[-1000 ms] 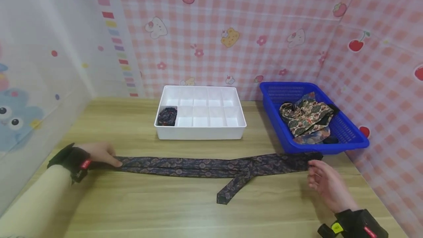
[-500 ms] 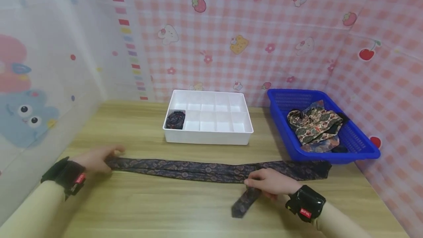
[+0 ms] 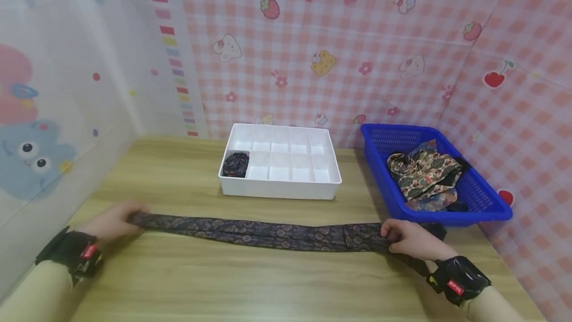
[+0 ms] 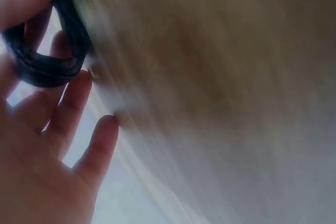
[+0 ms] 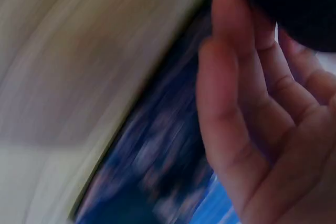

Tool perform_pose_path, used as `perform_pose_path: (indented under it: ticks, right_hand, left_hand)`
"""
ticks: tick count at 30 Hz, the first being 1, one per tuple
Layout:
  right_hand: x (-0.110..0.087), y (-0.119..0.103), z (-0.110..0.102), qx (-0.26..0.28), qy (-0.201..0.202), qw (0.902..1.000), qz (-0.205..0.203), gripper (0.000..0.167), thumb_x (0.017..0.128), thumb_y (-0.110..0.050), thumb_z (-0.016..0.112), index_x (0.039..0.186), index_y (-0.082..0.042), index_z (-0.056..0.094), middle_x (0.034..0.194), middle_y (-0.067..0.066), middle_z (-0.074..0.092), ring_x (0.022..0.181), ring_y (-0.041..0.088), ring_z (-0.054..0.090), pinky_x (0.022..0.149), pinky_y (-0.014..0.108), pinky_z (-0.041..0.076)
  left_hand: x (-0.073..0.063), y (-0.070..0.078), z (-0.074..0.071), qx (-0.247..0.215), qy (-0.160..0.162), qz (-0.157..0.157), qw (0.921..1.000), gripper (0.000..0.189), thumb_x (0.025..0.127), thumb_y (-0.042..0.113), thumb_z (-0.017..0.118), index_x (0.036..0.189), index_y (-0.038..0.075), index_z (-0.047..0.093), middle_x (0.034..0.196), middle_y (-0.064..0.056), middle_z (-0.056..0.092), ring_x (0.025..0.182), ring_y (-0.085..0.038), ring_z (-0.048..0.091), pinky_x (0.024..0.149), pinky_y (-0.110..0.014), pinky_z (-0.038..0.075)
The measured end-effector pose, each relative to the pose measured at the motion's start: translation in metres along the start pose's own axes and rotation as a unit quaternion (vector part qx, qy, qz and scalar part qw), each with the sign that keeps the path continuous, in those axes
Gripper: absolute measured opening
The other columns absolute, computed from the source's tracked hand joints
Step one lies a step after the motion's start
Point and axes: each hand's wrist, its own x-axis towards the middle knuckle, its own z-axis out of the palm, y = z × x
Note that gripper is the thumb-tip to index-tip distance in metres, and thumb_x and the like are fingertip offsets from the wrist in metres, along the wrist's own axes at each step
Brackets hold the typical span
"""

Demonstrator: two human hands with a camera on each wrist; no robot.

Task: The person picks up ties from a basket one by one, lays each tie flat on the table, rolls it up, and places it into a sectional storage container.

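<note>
Head view: dark patterned tie (image 3: pixel 268 234) laid lengthwise across the desk (image 3: pixel 232 282), roughly parallel to the near edge, spanning from close to the left edge to just before the basket's front wall; left hand (image 3: pixel 113 221) near the left edge, pinching the tie's left end; right hand (image 3: pixel 413 240) toward the right edge, fingers and thumb closed on the tie near its other end; narrow tail (image 3: pixel 413 264) shows below the right hand, slanting toward the near right corner; white tray (image 3: pixel 279 190) by the far edge, two rows of five compartments, rolled tie (image 3: pixel 236 164) in the leftmost compartment of the near row; blue basket (image 3: pixel 469 215) in the far right corner, patterned ties (image 3: pixel 426 175) heaped inside it.

Left wrist view: tie's end bent into a small loop, held between thumb and fingers; ring and little fingers extended, clear of the loop; desk surface blurred beside them.

Right wrist view: fingers bent against dark cloth, thumb not made out; patterned length of the tie runs diagonally alongside the desk surface, blurred; sliver of blue basket at the bottom; large black shape at upper right, identity unclear.
</note>
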Motion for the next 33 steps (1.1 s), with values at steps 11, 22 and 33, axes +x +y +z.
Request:
perform_pose_path:
  ticks: [11,22,33]
  right_hand:
    - [-0.025,0.053,0.001,-0.059,0.077,0.9941,0.048,0.018,0.089,-0.026,0.069,0.079,-0.011,0.064,0.069,-0.006,0.055,0.059,0.007,0.048,0.055,0.027,0.039]
    - [-0.034,0.061,-0.01,-0.017,-0.022,0.9978,0.061,0.047,0.094,-0.036,0.061,0.057,-0.019,0.038,0.052,-0.012,0.028,0.043,0.003,0.024,0.045,0.022,0.026]
    - [-0.038,0.076,-0.017,0.132,-0.039,0.9897,0.039,0.022,0.091,-0.02,0.066,0.082,-0.001,0.06,0.069,-0.008,0.053,0.053,0.004,0.047,0.046,0.027,0.046]
  left_hand:
    - [-0.003,-0.006,0.005,0.008,-0.015,-0.027,0.9995,0.039,0.067,0.009,0.081,0.103,0.003,0.067,0.103,-0.017,0.064,0.097,-0.041,0.057,0.084,-0.062,0.042]
    - [-0.013,-0.006,-0.004,0.039,-0.001,0.024,0.999,0.035,0.061,0.011,0.083,0.092,0.01,0.067,0.092,0.002,0.062,0.087,-0.013,0.054,0.077,-0.041,0.045]
    - [-0.015,-0.004,-0.01,0.014,-0.02,-0.02,0.9995,0.04,0.06,-0.001,0.075,0.099,0.001,0.066,0.098,-0.011,0.066,0.091,-0.03,0.059,0.082,-0.054,0.046]
